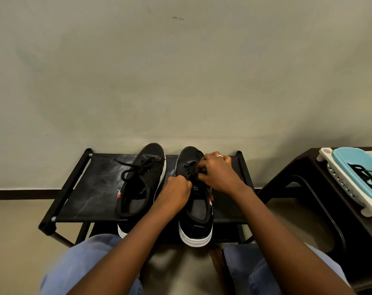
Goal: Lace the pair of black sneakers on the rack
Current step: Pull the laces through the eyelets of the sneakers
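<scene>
Two black sneakers with white soles stand side by side on a low black rack (91, 188), toes toward the wall. The left sneaker (142, 184) is laced, with its black lace tied in a loose bow over the tongue. Over the right sneaker (196, 211), my left hand (176, 193) pinches one end of its black lace (190, 172) near the tongue. My right hand (217, 173) grips the other part of the lace just above the eyelets. Both hands hide most of the lacing on this shoe.
The rack stands against a pale wall. At the right, a dark stool (321, 188) carries a white and light blue basket (355, 177) with a black lace inside. My knees in blue jeans (85, 265) are in front of the rack.
</scene>
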